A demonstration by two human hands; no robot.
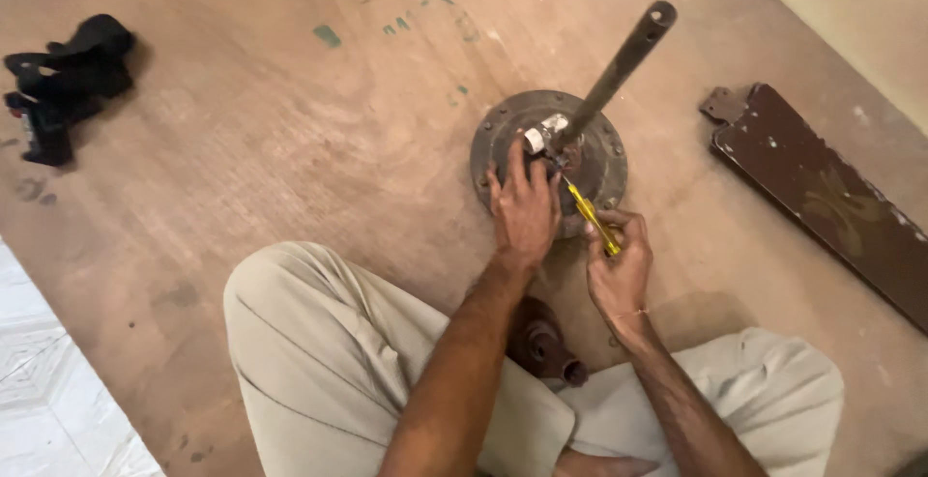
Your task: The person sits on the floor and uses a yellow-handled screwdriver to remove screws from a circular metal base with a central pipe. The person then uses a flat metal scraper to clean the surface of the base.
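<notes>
Person sits cross-legged on the floor (pixel 290 129), both forearms reaching fwd from the lower edge of view, approx. parallel.

Left hand (pixel 523 208): palm down, wrist straight, fingers spread and pressed onto the hub of a round metal motor plate (pixel 604 163). Fingertips are up against the base of the dark rod (pixel 619 66), beside a small white piece (pixel 535 140). Left grip is flat and open over the plate, not wrapped round anything.

Right hand (pixel 620 266): just beside the left, wrist bent slightly inward, fingers curled tight round the yellow handle of a screwdriver (pixel 592 216). Shaft slants up-left w/ its tip at the hub, near the rod's foot. Right grip is closed, pinching the handle.

Plate lies flat on the floor right in front of the knees, approx. mid-floor, rod rising tilted toward the far right.

Elsewhere: brown fan blade (pixel 831 197) flat by the right edge, well apart; black bundle (pixel 63 81) toward the far left corner; dark brown cup-shaped part (pixel 543 342) between the legs, near the right wrist. Beige trousers (pixel 319 342) cover both knees.
</notes>
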